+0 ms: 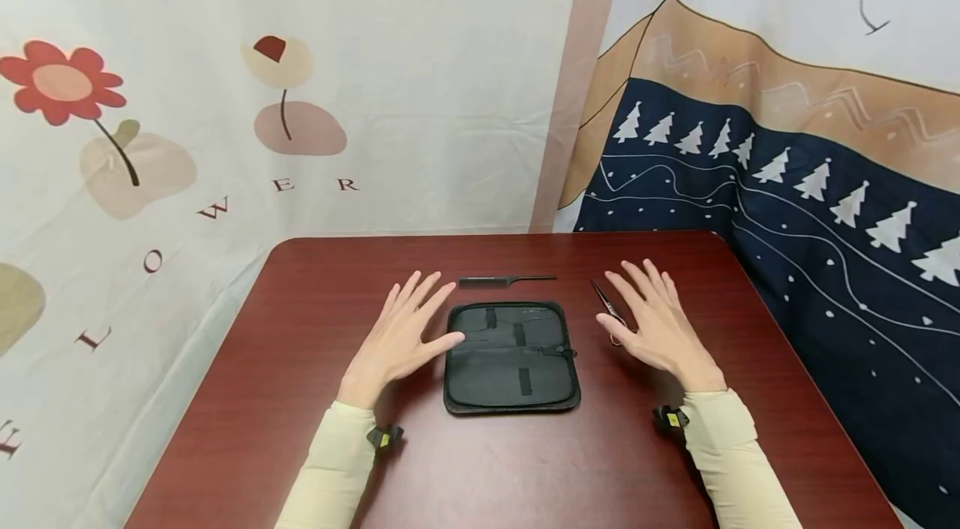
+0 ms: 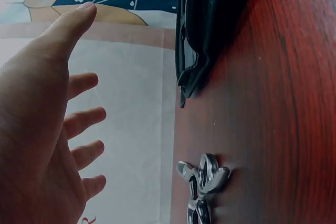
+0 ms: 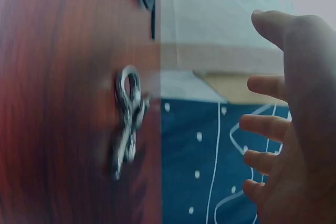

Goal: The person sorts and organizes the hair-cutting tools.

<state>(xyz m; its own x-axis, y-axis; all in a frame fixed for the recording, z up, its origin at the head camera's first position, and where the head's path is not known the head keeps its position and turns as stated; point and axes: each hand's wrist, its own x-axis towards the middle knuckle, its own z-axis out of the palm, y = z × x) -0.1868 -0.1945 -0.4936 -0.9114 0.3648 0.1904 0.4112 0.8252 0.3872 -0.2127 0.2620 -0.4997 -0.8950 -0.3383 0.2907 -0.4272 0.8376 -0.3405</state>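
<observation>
A black zippered case lies spread on the table between the hands, elastic loops showing inside. Just left of it hovers my left hand, fingers straight and thumb over the case's edge. Metal scissors lie below this hand in the left wrist view; the hand hides them in the head view. My right hand, fingers spread, holds nothing. Beside its thumb, another pair of scissors rests on the table, blurred in the right wrist view. Behind the case lies a black tail comb.
The reddish-brown wooden table has its far edge close to a printed curtain. A navy curtain with white trees hangs along the right side. Each wrist wears a small dark device.
</observation>
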